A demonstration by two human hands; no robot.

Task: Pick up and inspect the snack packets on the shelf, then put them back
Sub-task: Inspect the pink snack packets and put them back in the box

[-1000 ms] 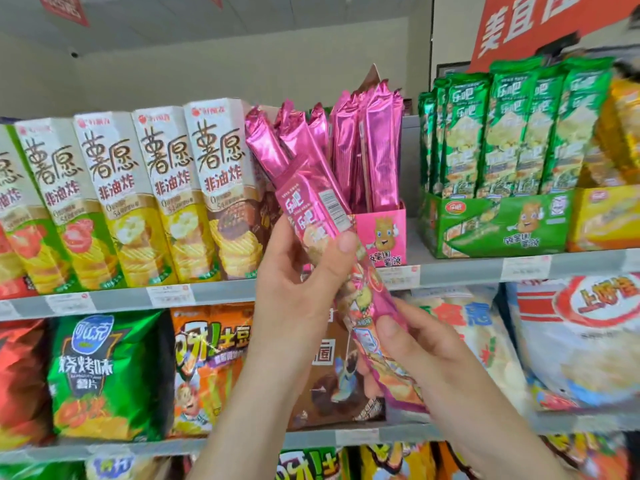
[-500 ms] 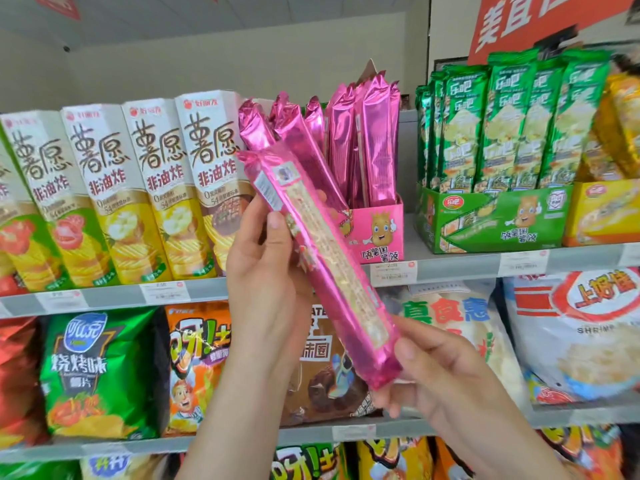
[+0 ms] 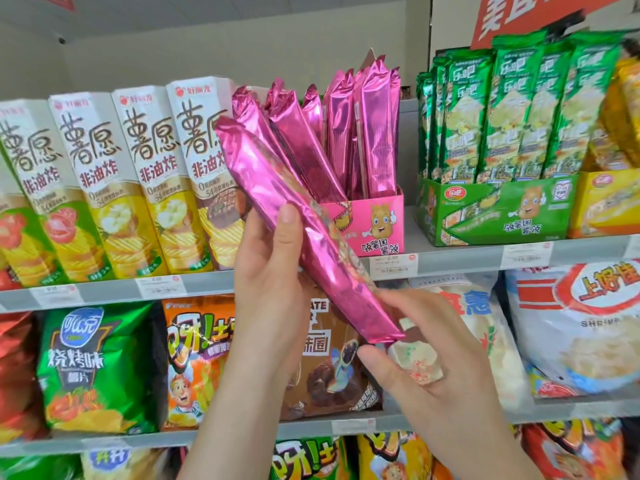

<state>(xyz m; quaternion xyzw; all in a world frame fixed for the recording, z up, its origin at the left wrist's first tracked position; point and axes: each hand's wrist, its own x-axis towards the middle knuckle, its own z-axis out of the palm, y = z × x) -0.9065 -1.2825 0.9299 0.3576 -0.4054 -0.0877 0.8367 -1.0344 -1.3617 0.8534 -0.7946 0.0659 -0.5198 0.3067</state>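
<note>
Shop shelving is seen straight ahead, stocked in tiers under a pale wall and a red sign (image 3: 540, 15). On the upper shelf (image 3: 460, 259), white-and-yellow chip boxes (image 3: 138, 188) are lined up at the left. A pink display box (image 3: 377, 223) is set in the middle, just beside them. A green display tray (image 3: 495, 216) filled with upright green packets (image 3: 519, 109) is placed to the right of it. More pink foil packets (image 3: 367, 133) are stood in the pink display box, some upright and some leaned to the left.

One long pink snack packet (image 3: 294, 220) is held out in front of the shelf, tilted, its top toward the chip boxes and its bottom lower right. It is gripped at mid-length by the left hand (image 3: 273, 282), whose thumb is laid across the front while the fingers are wrapped behind.

The packet's lower end is received between the forefinger and thumb of the right hand (image 3: 429, 351). The forefinger is laid against the packet's edge and the fingers are only loosely bent. Whether the end is actually pinched cannot be told.

On the tier below, a green crisp bag (image 3: 97, 368), an orange bag (image 3: 197, 358), a brown chocolate bag (image 3: 332, 379) and a white shrimp-chip bag (image 3: 585, 327) are displayed. Price tags (image 3: 391, 266) are fixed along the shelf edge.
</note>
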